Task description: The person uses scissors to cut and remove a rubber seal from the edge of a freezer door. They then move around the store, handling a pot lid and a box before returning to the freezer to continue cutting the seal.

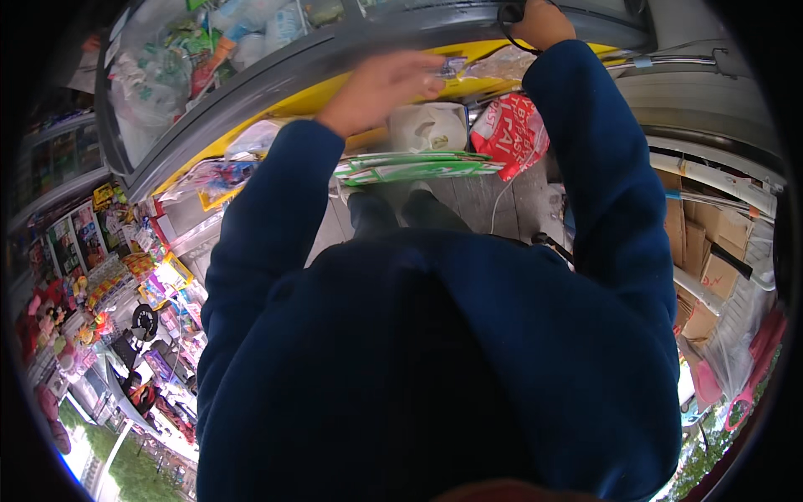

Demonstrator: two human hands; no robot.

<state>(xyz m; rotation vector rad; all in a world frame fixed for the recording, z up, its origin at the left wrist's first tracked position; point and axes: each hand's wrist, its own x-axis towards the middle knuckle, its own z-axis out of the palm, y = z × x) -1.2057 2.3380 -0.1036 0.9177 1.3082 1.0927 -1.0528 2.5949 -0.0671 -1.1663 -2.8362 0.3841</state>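
Observation:
My left hand (389,88) is blurred, fingers stretched toward the right over the yellow front (319,100) of a glass-topped freezer (318,38); I cannot tell whether it touches anything. My right hand (539,25) is at the freezer's dark rim near the top edge, its fingers closed on a black loop (510,18), perhaps a cord or handle. Inside the freezer are mixed bags and packages (209,58). Below my hands sit a white bag (422,127), a red printed bag (510,134) and a stack of flat green-and-white sheets or boxes (418,167) in front of my legs.
Crowded shelves of toys and packets (117,293) line the left side. On the right lean cardboard (711,251), white tubes (719,176) and plastic bags (744,335). A thin white cable (498,209) runs across the wooden floor (527,209) near my feet.

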